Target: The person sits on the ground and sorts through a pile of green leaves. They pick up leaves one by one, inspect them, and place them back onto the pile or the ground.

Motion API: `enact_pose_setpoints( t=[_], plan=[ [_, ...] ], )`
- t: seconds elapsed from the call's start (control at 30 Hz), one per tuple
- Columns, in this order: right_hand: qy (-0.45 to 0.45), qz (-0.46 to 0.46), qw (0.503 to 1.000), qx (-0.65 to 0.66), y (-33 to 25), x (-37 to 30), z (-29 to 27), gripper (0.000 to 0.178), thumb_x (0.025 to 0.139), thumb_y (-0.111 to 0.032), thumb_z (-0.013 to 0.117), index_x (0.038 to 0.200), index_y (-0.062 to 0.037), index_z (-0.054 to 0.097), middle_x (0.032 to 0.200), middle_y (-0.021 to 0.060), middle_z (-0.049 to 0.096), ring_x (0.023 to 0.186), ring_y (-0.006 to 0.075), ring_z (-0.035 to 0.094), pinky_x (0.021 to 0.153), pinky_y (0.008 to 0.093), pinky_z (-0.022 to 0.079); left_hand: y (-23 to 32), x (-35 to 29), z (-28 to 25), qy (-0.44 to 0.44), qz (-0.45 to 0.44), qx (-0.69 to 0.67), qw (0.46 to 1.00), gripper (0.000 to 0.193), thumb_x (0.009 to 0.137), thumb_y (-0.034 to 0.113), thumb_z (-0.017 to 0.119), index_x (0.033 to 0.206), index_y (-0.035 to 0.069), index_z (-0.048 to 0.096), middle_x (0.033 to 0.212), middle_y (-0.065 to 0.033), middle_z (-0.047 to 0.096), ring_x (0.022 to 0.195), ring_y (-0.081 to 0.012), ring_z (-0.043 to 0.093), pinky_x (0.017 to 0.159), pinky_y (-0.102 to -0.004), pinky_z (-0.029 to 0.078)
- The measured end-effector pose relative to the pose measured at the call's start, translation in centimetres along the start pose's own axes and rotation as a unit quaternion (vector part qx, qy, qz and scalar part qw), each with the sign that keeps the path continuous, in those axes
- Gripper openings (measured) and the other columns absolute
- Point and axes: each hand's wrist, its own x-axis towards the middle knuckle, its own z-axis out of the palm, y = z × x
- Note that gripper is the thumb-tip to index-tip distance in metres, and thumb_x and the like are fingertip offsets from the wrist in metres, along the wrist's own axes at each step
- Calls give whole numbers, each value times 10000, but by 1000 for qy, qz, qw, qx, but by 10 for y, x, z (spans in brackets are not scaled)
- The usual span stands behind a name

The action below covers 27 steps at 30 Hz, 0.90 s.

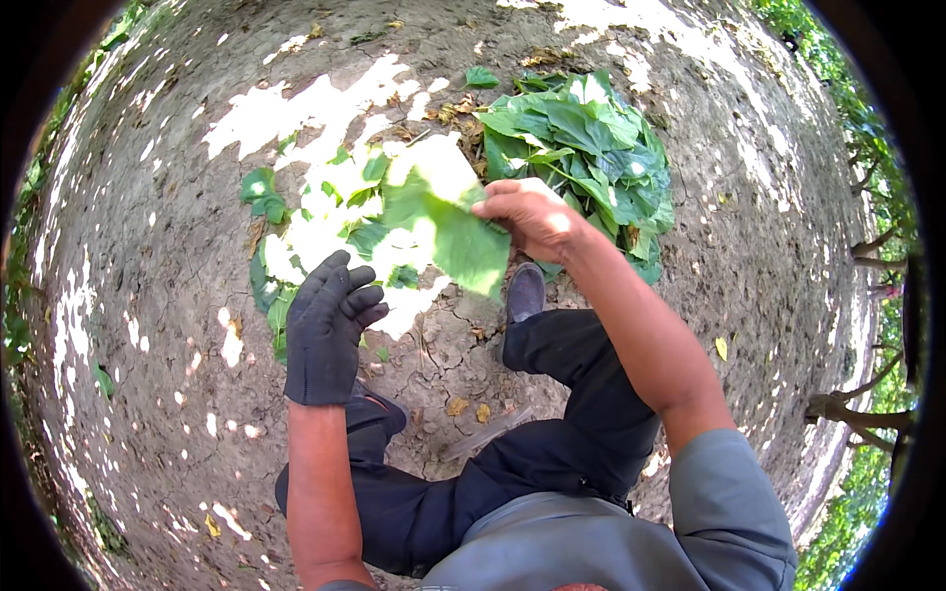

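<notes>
- Right hand (537, 219) pinches a broad green leaf (461, 244) by its right edge, over scattered leaves (367, 236), left of the leaf pile (601, 148).
- Gloved left hand (327, 330): loosely curled, seemingly empty.
- A light pinch, left palm supporting, should prevent tearing.

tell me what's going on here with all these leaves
A person's right hand, bare, pinches a large green leaf by its edge. Their left hand, in a dark glove, is partly open, with nothing visible in it. A heaped leaf pile lies on the cracked ground to the right, and looser leaves are spread to the left, partly washed out by sunlight.
</notes>
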Motion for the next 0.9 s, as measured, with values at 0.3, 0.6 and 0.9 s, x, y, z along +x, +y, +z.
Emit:
enact_pose_setpoints(
  t=[0.3, 0.6, 0.9],
  plan=[
    [298, -97, 946, 79, -28, 15, -125, 289, 947, -198, 608, 1146, 4, 554, 891, 92, 607, 735, 216, 650, 585, 325, 567, 9, -6, 3, 1, 1, 17, 1000, 508, 969, 236, 580, 1367, -41, 426, 1033, -132, 650, 850, -190, 656, 730, -343, 560],
    [130, -106, 919, -357, -20, 8, -77, 363, 882, -205, 690, 1149, 34, 630, 941, 64, 666, 684, 128, 605, 576, 263, 505, 20, -8, -6, 22, 59, -8, 998, 457, 968, 288, 584, 1308, -7, 504, 1036, -95, 634, 851, -151, 603, 738, -313, 515],
    [115, -93, 908, -393, -9, 6, -55, 408, 900, -253, 678, 1191, 25, 616, 868, 36, 644, 653, 93, 543, 574, 257, 460, 53, -12, -46, 28, 133, -71, 988, 376, 1009, 280, 523, 1257, -2, 547, 1053, -107, 659, 863, -173, 627, 796, -332, 530]
  ],
)
